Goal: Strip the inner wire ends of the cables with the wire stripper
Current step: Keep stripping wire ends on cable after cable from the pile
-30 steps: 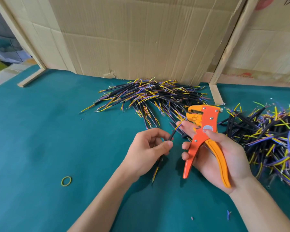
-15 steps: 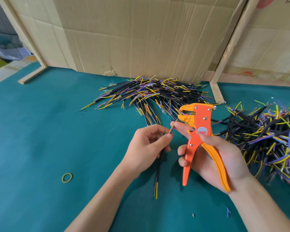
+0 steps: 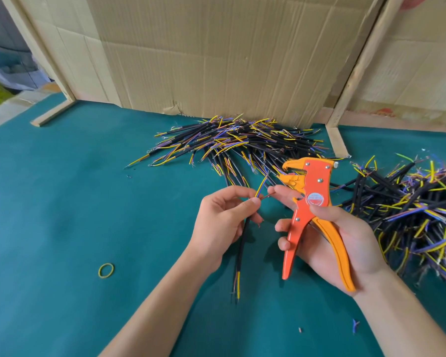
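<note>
Teal felt tabletop (image 3: 62, 228). Left hand (image 3: 220, 222) pinches one black-sheathed cable (image 3: 241, 243), inner wires fanned. Right hand (image 3: 340, 243) grips orange wire stripper (image 3: 312, 202), jaws parted just beside. Beyond, cable piles (image 3: 237, 145) wait; progress unclear.

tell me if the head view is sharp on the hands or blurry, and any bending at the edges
Head view: the left hand gripping the black cable and the right hand gripping the orange wire stripper are sharp; wide-angle distortion leans the wooden strips inward at the sides; light is soft and even, with faint shadows under the hands on the teal mat, no glare.
</note>
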